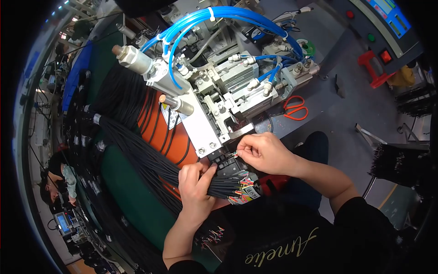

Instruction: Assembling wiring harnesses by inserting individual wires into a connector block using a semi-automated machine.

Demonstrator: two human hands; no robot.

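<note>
Hands at the wire machine, centre frame.
Left hand (pixel 195 185) grips a black cable bundle (pixel 150 157); right hand (pixel 263 153) pinches thin wire ends (pixel 234 155) beside the metal machine (pixel 219 98).

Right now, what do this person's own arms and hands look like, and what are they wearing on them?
Both hands, the left hand and the right hand, are bare: no gloves, and no rings or watch can be made out. The forearms are uncovered too. Short black sleeves of a dark top with gold script lettering across the front begin higher up the arms.
</note>
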